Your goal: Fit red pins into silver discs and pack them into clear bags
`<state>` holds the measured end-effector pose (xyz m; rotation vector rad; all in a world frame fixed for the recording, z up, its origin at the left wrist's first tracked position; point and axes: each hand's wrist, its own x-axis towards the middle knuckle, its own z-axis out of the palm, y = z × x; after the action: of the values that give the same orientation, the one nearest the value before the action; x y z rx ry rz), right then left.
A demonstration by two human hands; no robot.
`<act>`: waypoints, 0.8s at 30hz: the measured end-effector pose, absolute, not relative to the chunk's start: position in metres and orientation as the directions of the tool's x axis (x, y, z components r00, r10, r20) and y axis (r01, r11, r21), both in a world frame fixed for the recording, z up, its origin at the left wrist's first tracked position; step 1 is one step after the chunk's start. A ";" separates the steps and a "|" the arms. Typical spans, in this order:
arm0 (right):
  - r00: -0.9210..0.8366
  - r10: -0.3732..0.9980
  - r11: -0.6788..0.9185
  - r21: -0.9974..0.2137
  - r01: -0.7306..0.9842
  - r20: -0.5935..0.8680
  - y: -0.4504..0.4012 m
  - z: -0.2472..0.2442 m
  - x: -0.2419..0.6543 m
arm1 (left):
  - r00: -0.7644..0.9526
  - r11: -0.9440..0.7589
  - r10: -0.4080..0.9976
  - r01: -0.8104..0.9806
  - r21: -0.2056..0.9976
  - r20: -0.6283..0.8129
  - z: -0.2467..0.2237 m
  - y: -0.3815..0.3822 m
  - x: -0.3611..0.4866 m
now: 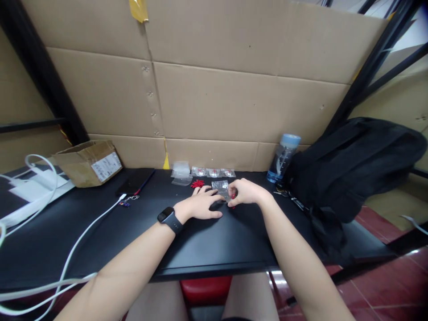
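Observation:
A small clear plastic bag [220,185] lies flat on the black table in front of my hands. My left hand [202,203] rests palm down with its fingers spread, the fingertips near the bag's left and lower edge; it holds nothing. On the bag's right side, my right hand [247,192] has its fingers curled toward the thumb. Small red pieces [233,196] show at those fingers; whether they are pinched or lie on the table behind is too small to tell. A little heap of red pieces [197,183] sits just beyond my left fingertips.
Along the cardboard wall lie filled clear packets [214,172] and a stack of clear bags [181,171]. Left are a phone [135,182], a cardboard box [90,165] and white cables [80,236]. Right stand a blue-lidded bottle [283,158] and a black backpack [354,165].

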<state>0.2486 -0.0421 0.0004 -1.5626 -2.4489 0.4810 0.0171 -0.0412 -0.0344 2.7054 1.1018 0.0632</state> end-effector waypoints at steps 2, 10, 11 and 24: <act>-0.402 0.915 0.368 -0.349 0.862 -0.028 -0.041 -0.001 0.249 | 0.721 -0.693 0.691 0.683 0.231 -0.056 -0.032 -0.042 0.016; -0.439 0.896 0.390 -0.348 0.853 -0.072 -0.041 0.000 0.250 | 0.719 -0.686 0.687 0.689 0.232 -0.105 -0.028 -0.040 0.012; -0.433 0.898 0.382 -0.349 0.856 -0.078 -0.042 0.000 0.250 | 0.719 -0.686 0.687 0.690 0.233 -0.104 -0.027 -0.041 0.012; -0.398 0.917 0.384 -0.327 0.864 0.023 -0.034 -0.010 0.241 | 0.726 -0.690 0.669 0.686 0.230 -0.159 -0.026 -0.040 0.010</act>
<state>0.2414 -0.0338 -0.0102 -1.5934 -2.4400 0.3906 0.0095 -0.0404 -0.0264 2.6579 1.0674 -0.0905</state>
